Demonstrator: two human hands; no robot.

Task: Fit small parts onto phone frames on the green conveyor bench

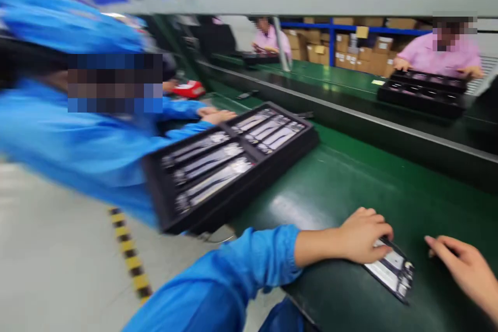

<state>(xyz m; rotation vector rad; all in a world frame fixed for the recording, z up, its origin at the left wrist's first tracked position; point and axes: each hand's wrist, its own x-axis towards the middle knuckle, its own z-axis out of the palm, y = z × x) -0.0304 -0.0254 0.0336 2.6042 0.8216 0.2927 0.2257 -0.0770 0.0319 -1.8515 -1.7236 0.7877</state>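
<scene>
My left hand [365, 236] is closed on a phone housing [395, 270] that lies on the green tabletop, its thumb over the top face. The housing has a dark frame, pale inner panels and small parts at its near right end; my fingers cover the far left end. To the right, apart from the housing, my right hand [467, 267] is held over the table with thumb and forefinger pinched together. Anything between those fingertips is too small to make out.
A black foam tray [286, 174] with several similar housings juts past the table's left edge. Beside it sits a co-worker in blue [78, 140]. Across a raised dark ledge [389, 137], a person in pink [422, 54] handles another black tray [422, 96]. Yellow-black tape [130, 257] marks the floor.
</scene>
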